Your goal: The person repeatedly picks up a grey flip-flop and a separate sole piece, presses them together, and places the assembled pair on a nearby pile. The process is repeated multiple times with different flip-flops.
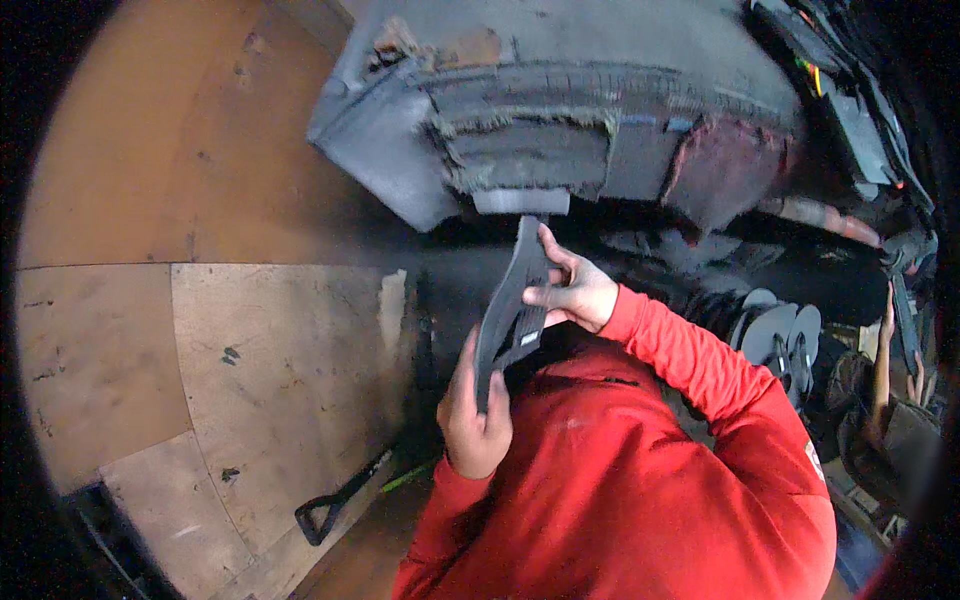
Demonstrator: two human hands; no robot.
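Head view: reaching up from the lower edge in red sleeves (690,345), with the right elbow bent out wide, the right forearm slanting up and to the left, and the left forearm rising close to the body. Holding a dark grey sole (505,300) in front of the body with both hands. Grasping its near end with the fingers of the left hand (470,425), thumb on the right side. Grasping its upper half with the fingers of the right hand (585,292), thumb laid across the side, one finger stretched toward the far tip, others partly hidden. Bearing a small white patch (530,340) on the sole and a white mark (815,460) on the right sleeve, each too blurred to read. Pointing the sole away from the body, long axis slightly bowed, running from lower left to upper right, with the far tip right at a pale bar (520,202) under a dusty grey cover (640,75); cannot tell whether touching. With wooden panels (290,370) to the left and grey sandals (770,328) beyond the right forearm.
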